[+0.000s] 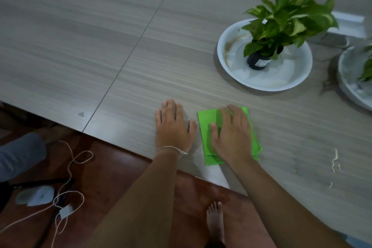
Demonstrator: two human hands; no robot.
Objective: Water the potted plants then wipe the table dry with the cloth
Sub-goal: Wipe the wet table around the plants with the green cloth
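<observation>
**Flat palm on the cloth**

While the right hand (231, 137) lies flat, fingers spread, on the folded green cloth (207, 147), the left hand (173, 127) rests open, palm down, on the bare table (100, 46) just beside it, not touching the cloth. The cloth sits near the table's front edge, pressed under the palm, not gripped. A thin string bracelet (171, 149) circles the left wrist. Farther back and to the right, a plant (285, 16) in a small dark pot (257, 63) stands in a white dish (227, 56). A second dish (348, 86) with leaves is cut off at the right edge. Pale streaks (335, 159), perhaps water, mark the table right of the cloth. Below the edge, a bare foot (215, 221) stands on reddish floor (124, 167), with white cables (70, 167) off to the left.
</observation>
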